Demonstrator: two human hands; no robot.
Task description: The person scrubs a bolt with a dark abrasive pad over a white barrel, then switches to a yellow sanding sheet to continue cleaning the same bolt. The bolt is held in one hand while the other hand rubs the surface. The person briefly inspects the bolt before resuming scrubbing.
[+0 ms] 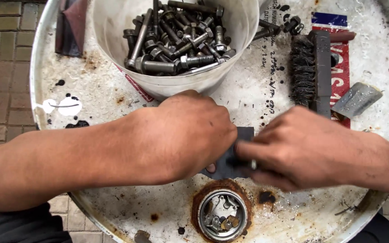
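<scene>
Both of my hands meet over the middle of a white drum lid. My left hand is curled, fingers closed on a dark grey sheet, probably sandpaper, that lies between the hands. My right hand pinches a small metal piece against that sheet; only its bright tip shows. Just beyond my left hand stands a white bucket holding several dark bolts.
A wire brush lies at the right, with a grey metal scrap beside it. A rusty bung hole with small parts sits near the front edge. A dark red cloth lies back left. Brick paving surrounds the drum.
</scene>
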